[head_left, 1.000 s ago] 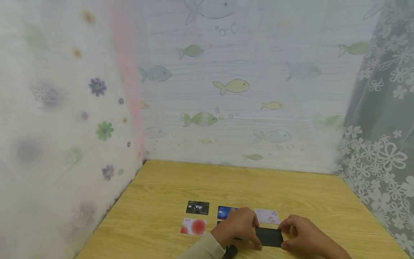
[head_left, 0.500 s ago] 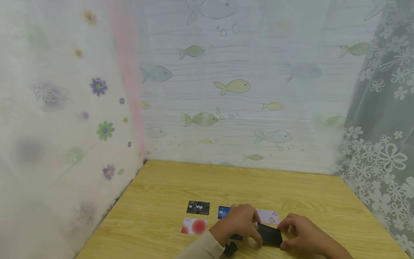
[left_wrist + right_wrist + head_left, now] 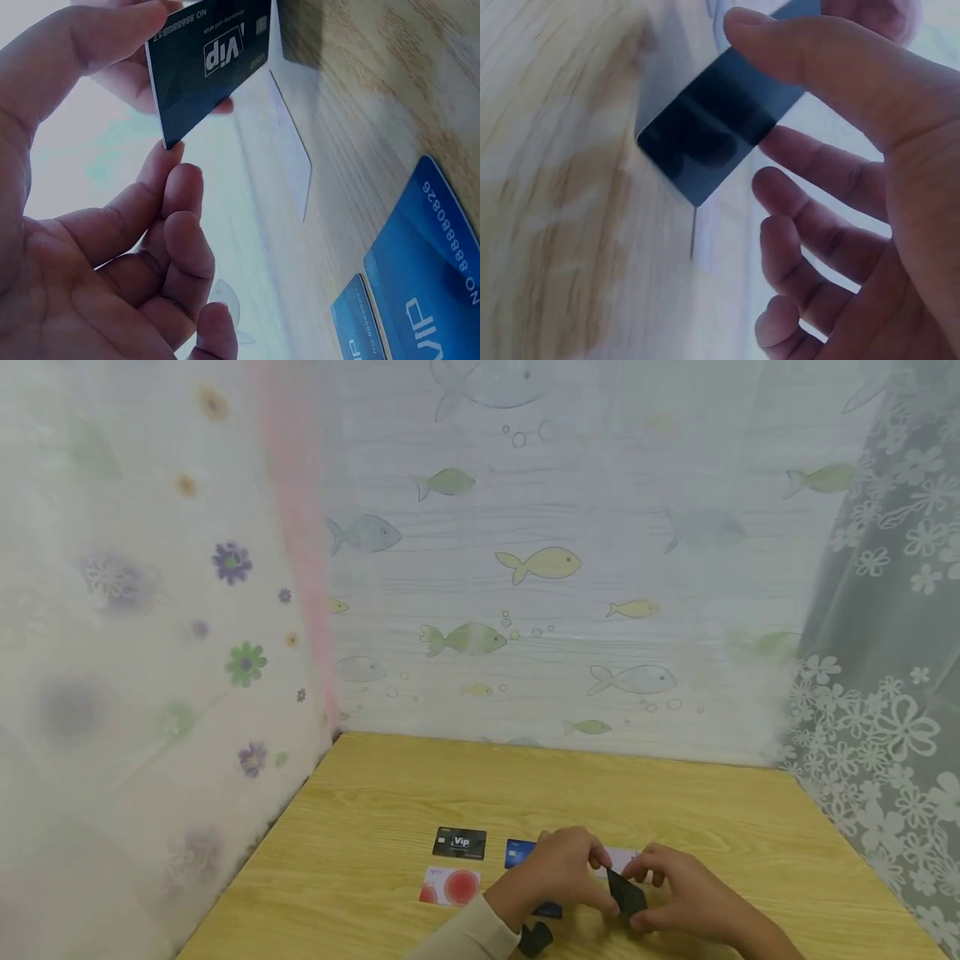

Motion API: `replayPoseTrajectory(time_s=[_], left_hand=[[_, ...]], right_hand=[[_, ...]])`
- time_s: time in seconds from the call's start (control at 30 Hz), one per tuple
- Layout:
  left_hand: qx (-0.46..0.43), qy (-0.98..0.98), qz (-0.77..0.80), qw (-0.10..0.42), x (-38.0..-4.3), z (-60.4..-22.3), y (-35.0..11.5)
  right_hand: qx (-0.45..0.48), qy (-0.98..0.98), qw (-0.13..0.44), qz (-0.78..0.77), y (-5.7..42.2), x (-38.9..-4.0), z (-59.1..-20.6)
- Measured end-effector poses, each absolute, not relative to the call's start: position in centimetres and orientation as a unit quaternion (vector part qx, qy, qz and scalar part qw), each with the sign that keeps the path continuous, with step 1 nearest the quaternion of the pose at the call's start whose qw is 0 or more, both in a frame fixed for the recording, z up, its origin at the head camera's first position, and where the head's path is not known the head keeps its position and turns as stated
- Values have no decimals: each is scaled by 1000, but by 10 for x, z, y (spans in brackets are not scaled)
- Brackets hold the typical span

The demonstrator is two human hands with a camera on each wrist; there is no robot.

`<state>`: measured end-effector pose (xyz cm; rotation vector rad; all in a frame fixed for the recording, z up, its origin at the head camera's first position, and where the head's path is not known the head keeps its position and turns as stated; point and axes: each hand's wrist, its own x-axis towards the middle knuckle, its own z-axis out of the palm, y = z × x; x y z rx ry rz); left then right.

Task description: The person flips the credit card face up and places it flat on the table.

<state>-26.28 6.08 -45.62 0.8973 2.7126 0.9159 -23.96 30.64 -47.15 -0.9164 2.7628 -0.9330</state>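
Between both hands, a black card with "Vip" lettering (image 3: 210,64) is tilted up off the table; its plain dark face (image 3: 705,124) shows in the right wrist view. My left hand (image 3: 558,872) pinches one end of that card, thumb at one edge and index finger at the other. My right hand (image 3: 686,893) pinches the opposite end between thumb and fingers. From the head, the held card (image 3: 625,893) looks narrow. A white floral card (image 3: 621,860) lies just behind the hands, partly covered. Blue cards (image 3: 427,262) lie beside the left hand, partly hidden in the head view.
To the left on the wooden table (image 3: 360,827) lie another black Vip card (image 3: 459,842) and a white card with a red circle (image 3: 459,887). A black object (image 3: 536,938) shows at the left wrist. Fish-patterned curtain (image 3: 540,610) hangs behind the table.
The black card between the hands has turned from nearly flat to steeply tilted. My right hand has moved slightly left and up, closer to the left hand.
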Motion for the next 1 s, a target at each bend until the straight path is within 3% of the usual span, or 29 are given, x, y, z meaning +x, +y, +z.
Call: replayPoseTrajectory(time_s=[0.37, 0.6, 0.77, 1.0], left_hand=[[299, 882, 361, 58, -267, -457, 62], [295, 883, 363, 31, -264, -458, 63], [291, 882, 369, 42, -264, -461, 63], [300, 893, 331, 48, -266, -462, 64]], right_hand=[[-353, 871, -58, -337, 295, -239, -471], [-309, 878, -53, -361, 296, -239, -472], [-271, 876, -36, -397, 300, -240, -473], [-292, 841, -26, -454, 304, -242, -474]])
